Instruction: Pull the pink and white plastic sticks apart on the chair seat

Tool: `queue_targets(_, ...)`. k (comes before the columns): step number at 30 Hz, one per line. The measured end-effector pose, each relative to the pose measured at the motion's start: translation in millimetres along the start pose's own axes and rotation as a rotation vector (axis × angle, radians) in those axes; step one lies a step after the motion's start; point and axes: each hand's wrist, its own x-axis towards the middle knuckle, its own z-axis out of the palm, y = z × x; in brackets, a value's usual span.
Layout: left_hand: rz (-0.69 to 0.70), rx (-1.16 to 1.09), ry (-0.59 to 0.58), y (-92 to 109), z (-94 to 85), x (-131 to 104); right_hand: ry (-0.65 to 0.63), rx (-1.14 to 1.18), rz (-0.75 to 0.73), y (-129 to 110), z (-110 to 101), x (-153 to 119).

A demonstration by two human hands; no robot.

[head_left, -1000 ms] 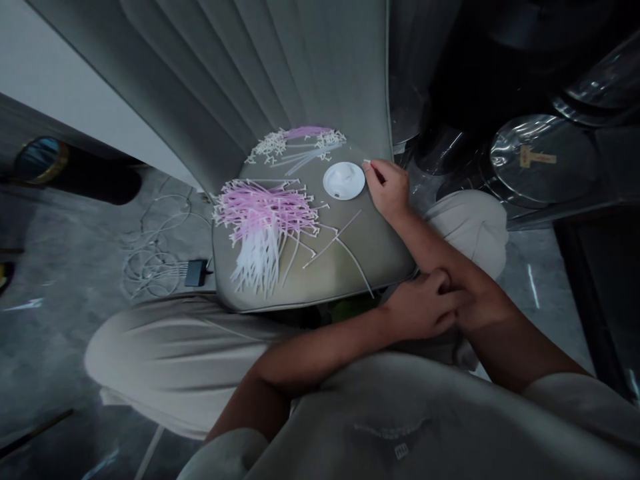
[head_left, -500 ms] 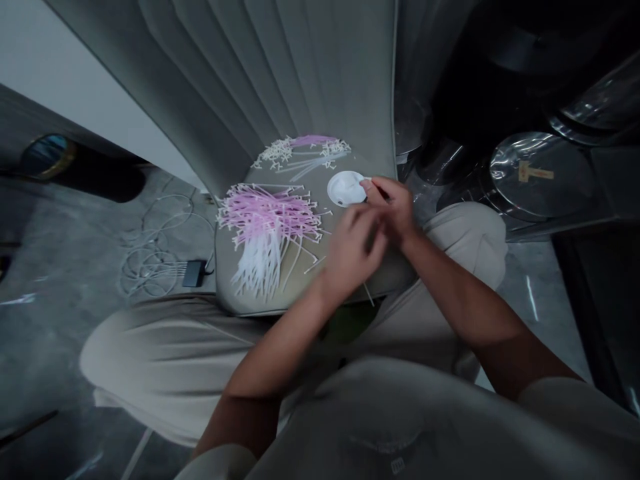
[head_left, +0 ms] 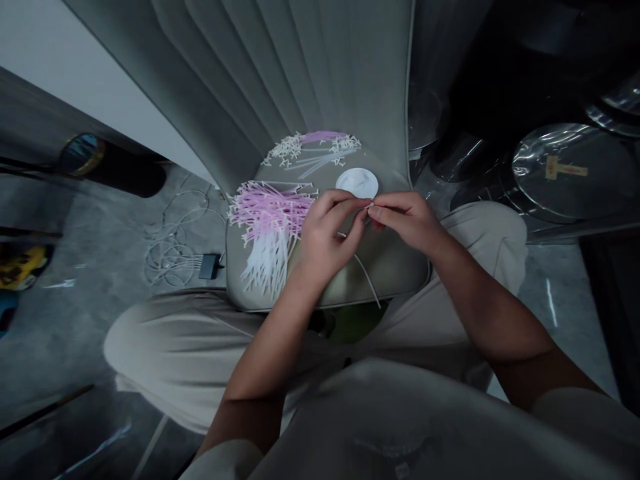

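Note:
My left hand [head_left: 330, 233] and my right hand [head_left: 407, 217] meet fingertip to fingertip above the chair seat. Both pinch a tiny white piece [head_left: 370, 205], mostly hidden by the fingers. A thin white strip [head_left: 369, 275] hangs below the hands toward the seat's front edge; its upper end is hidden. Just behind the fingers sits a round white dish [head_left: 357, 183]. Left of my left hand lies a heap of pink and white strips [head_left: 273, 213] with small white ends. Farther back, small white pieces [head_left: 286, 150] lie beside some loose strips [head_left: 320, 160].
The grey chair seat [head_left: 325, 300] lies between my knees, its ribbed backrest [head_left: 300, 73] behind. Tangled cables [head_left: 173, 250] and a black box [head_left: 209, 266] are on the floor at left. Plastic-wrapped round objects [head_left: 570, 173] stand at right.
My left hand has moved from a blurred position beneath my right hand to meet its fingertips. My right hand has come down from the dish's edge. The view has shifted slightly.

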Motion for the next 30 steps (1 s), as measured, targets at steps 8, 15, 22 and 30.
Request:
queue_targets(8,0.003,-0.012,0.017,1.4,0.5,-0.5,0.011,0.146,0.006,-1.6,2.4,-1.0)
queue_targets(15,-0.068,-0.027,0.068,-3.9,4.1,-7.5,0.178,0.182,0.040,4.7,5.9,5.0)
queue_targets(22,-0.299,-0.003,0.003,-16.7,10.6,-41.9,0.361,0.229,0.114,17.3,-13.4,13.1)
queue_targets(30,-0.277,0.032,-0.082,-22.2,30.7,-44.2,0.276,0.089,0.157,30.9,-19.6,13.8)
